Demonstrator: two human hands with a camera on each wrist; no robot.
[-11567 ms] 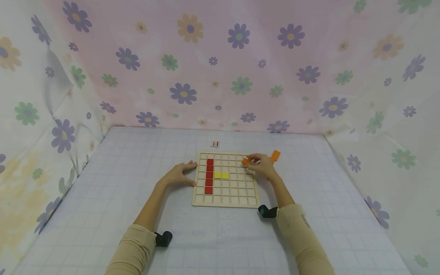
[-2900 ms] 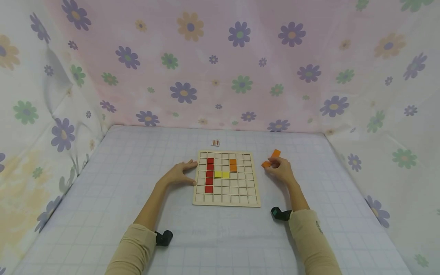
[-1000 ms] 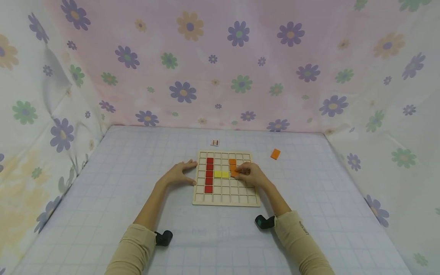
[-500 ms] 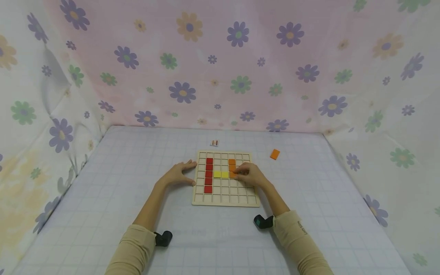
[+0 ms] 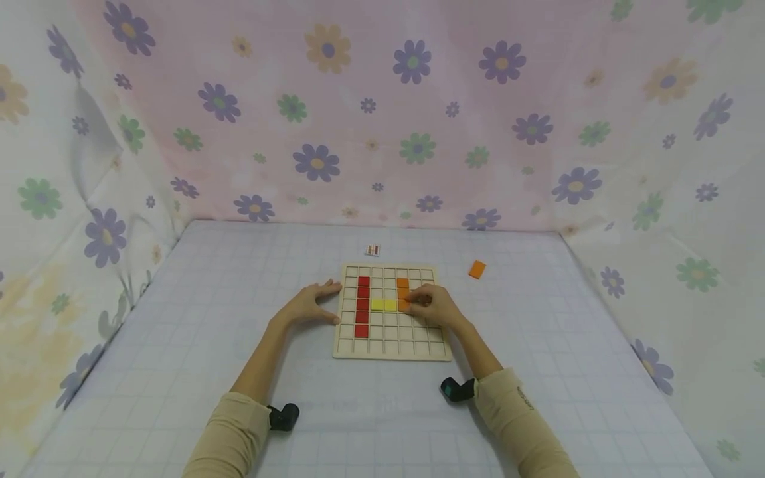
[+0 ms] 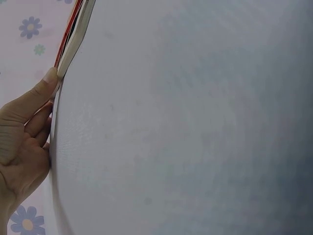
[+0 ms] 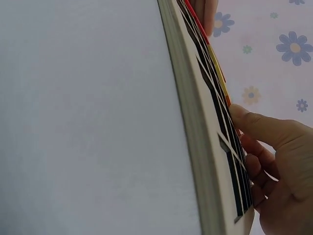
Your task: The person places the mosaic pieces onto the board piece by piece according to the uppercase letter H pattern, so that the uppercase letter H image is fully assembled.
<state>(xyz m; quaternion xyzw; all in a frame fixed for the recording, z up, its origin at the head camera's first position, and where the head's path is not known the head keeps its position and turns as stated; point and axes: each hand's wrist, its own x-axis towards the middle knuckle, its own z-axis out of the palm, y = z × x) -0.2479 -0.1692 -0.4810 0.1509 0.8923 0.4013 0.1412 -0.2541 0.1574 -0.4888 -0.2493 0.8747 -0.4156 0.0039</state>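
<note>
A light wooden grid board [image 5: 391, 350] lies flat on the table. My left hand [image 5: 303, 305] rests at its left edge, thumb and fingers spread; the left wrist view shows the thumb [image 6: 46, 83] against the rim. With fingertips, my right hand [image 5: 436, 305] pinches an orange tile [image 5: 403, 306], which sits in a cell just right of two yellow tiles [image 5: 383, 305]. Two more orange tiles [image 5: 403, 288] fill the cells above it. A column of red tiles [image 5: 362, 305] stands on the left. In the right wrist view the curled fingers [image 7: 264, 156] are low over the grid.
One loose orange piece [image 5: 477, 269] lies on the table beyond the board's right side. Behind the board is a small printed card [image 5: 373, 250]. Flowered cloth [image 5: 412, 133] hangs around the back and sides.
Two orange tiles went into the upper cells. My right hand then brought a third from the right pile to the cell beside the yellow ones, where it now lies level. My left hand stayed put.
</note>
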